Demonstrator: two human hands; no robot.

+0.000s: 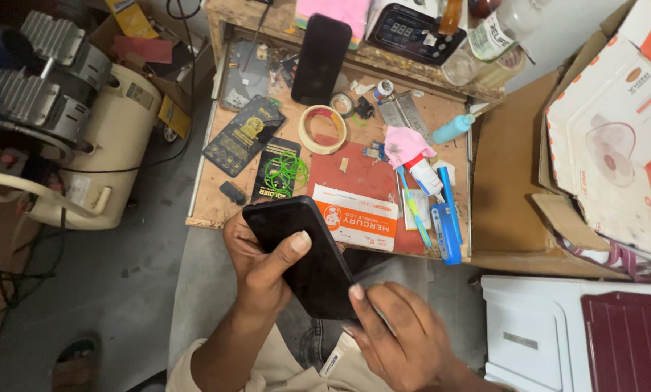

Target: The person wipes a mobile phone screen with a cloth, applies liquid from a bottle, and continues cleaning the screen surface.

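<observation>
A: Phone (304, 254), black and face-dark, sits in the air over the person's lap, just in front of the near edge of the wooden workbench (217, 196).

B: Which hand has it?

A: The left hand (256, 272) wraps it from the left side, thumb laid across the glass and fingers curled behind. That hand is clasped on the phone. The right hand (402, 337) comes in from below right, with a fingertip pressed at the phone's lower right corner; it pinches or pushes there, though I cannot tell whether anything thin is held between the fingers.

B: How does the phone lie?

A: Its long axis runs diagonally, from upper left near the bench down to lower right toward the right hand. So the top end points away from the body, and the bottom end meets the right hand's fingers.

B: And around it?

A: On the bench just beyond lie an orange and white box (358, 218), a roll of tape (322, 129), green rubber bands (285, 170) and blue tools (447, 221)
</observation>
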